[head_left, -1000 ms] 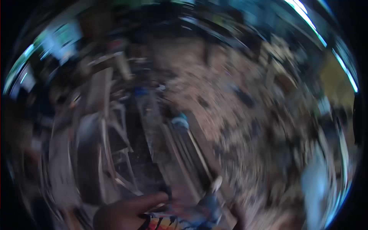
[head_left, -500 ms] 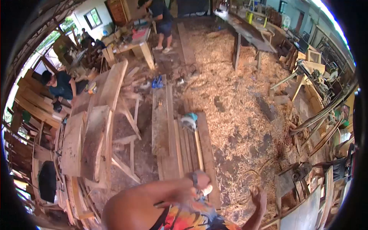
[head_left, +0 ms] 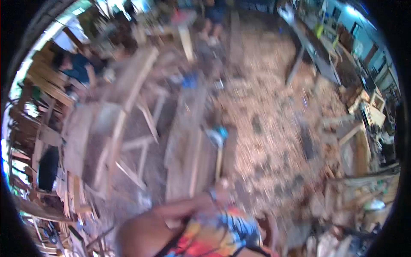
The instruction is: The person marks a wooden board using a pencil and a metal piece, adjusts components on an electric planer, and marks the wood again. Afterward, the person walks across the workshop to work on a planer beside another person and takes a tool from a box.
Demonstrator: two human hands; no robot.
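My left hand [head_left: 222, 193] is in front of my chest, over the lower ends of the boards, smeared by motion; its fingers and anything in them cannot be made out. A dark band is round that wrist. My right arm curves close against the side of the colourful patterned shirt [head_left: 222, 231], and its hand is too blurred to tell apart. Ahead of my left hand, a teal and silver power tool [head_left: 217, 135] rests on the long boards [head_left: 184, 145]. A blue object [head_left: 189, 80] sits near their far end.
Wood shavings [head_left: 269, 128] cover the floor at the centre and right. Large planks [head_left: 90, 141] lie on trestles at the left, with a person [head_left: 79, 70] beside them. Another person's legs [head_left: 212, 32] show at the back. A long bench [head_left: 314, 53] stands at the far right.
The view has turned and blurred, with far objects now higher and mostly further right. My right hand, raised away from the body before, has come in near the torso.
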